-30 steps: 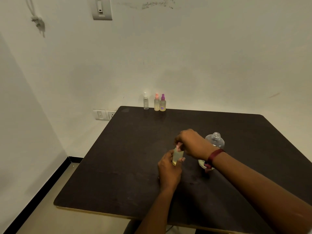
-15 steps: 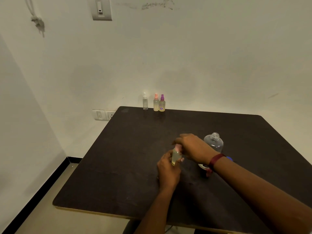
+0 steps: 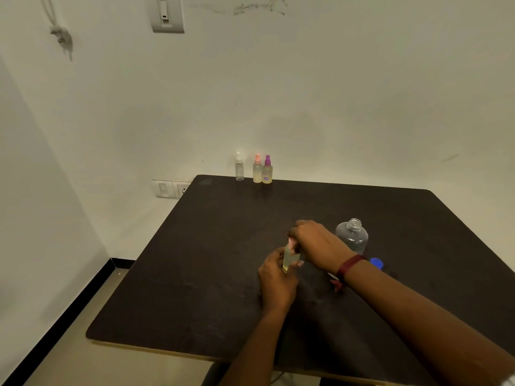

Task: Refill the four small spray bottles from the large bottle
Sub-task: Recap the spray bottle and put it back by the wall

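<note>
Left hand (image 3: 277, 280): fingers curled round the lower body of the held spray bottle (image 3: 288, 259), near the middle of the table (image 3: 195, 274).
Right hand (image 3: 317, 245): fingers bunched together over the top of the held spray bottle, pinching it; pump head hidden beneath.
Held spray bottle: roughly upright, yellowish liquid inside; resting on the table or just above it, cannot tell which.
Large bottle (image 3: 352, 236): clear, uncapped, upright, just right of the right hand.
Blue cap (image 3: 376, 263): on the table, on the near side of the large bottle, beside the maroon wristband (image 3: 347, 267).
Far edge: white-topped bottle (image 3: 239, 171) at left, a little apart; pink-topped bottle (image 3: 257, 169) and purple-topped bottle (image 3: 267, 170) side by side to its right.
</note>
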